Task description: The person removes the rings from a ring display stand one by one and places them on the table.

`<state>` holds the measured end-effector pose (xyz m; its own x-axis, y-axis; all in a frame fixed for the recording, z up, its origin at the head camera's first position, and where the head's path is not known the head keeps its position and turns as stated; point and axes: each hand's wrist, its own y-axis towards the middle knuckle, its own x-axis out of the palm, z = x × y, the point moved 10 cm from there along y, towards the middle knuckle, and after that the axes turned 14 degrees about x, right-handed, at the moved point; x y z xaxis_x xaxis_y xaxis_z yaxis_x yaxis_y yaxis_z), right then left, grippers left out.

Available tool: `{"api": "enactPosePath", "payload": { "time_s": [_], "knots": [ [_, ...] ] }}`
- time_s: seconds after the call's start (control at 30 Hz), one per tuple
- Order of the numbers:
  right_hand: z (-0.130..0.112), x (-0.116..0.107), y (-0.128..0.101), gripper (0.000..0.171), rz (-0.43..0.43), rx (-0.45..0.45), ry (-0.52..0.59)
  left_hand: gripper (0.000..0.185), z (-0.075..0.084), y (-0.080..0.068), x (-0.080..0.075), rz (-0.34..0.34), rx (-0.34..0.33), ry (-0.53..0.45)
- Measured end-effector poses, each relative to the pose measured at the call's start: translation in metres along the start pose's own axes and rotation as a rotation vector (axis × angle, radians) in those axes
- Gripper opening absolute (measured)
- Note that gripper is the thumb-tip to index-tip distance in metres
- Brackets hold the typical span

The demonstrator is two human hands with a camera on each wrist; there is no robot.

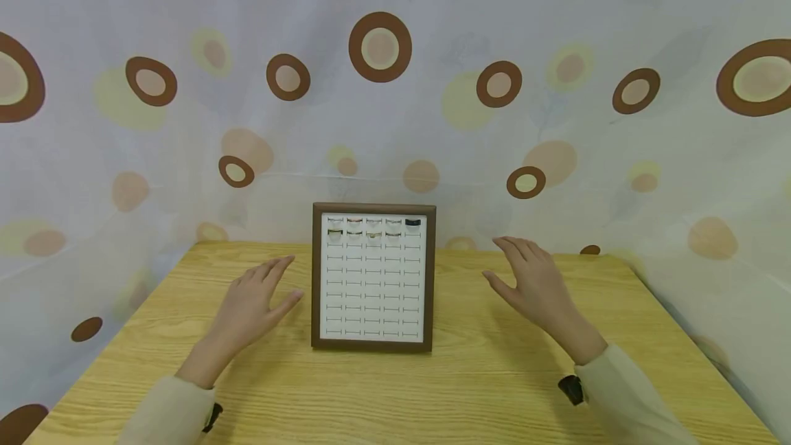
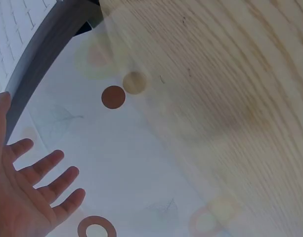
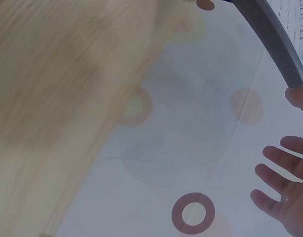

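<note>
A ring display board (image 1: 373, 277) with a brown frame and white slotted face stands upright in the middle of the wooden table. Several rings (image 1: 354, 233) fill its top two rows, leaving the last slot of the second row bare; a wide black ring (image 1: 413, 222) sits at the top right. My left hand (image 1: 247, 304) hovers just left of the frame, fingers extended and holding nothing. On the other side, my right hand (image 1: 536, 287) is held farther off, its fingers loosely spread, also holding nothing. Each wrist view shows an unfilled palm and a slice of the board's frame.
The wooden table (image 1: 383, 397) extends around the board on all sides. Close behind its back edge hangs a pale curtain (image 1: 395, 122) printed with brown rings and dots, which also runs along both sides. Dark wrist devices (image 1: 570, 389) show beneath the sleeves.
</note>
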<state>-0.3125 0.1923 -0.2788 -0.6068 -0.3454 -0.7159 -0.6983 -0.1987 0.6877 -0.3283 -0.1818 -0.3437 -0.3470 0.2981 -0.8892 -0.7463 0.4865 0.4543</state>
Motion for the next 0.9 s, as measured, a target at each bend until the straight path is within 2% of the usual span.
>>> {"api": "enactPosePath", "payload": {
  "time_s": [0.3,0.47,0.73,0.9],
  "knots": [
    [-0.016,0.005,0.014,0.051,-0.012,-0.025,0.033,0.065,0.007,0.007,0.006,0.006,0.047,-0.080],
    [-0.030,0.007,0.022,0.050,-0.020,-0.035,0.059,0.067,0.008,0.010,0.012,-0.006,0.038,-0.167],
    [-0.053,0.012,0.034,0.048,-0.039,-0.072,0.054,0.070,0.002,0.012,0.030,-0.061,-0.023,-0.361],
    [-0.065,0.018,0.042,0.048,-0.057,-0.094,0.060,0.066,0.001,0.015,0.038,-0.049,-0.004,-0.497]
  ]
}}
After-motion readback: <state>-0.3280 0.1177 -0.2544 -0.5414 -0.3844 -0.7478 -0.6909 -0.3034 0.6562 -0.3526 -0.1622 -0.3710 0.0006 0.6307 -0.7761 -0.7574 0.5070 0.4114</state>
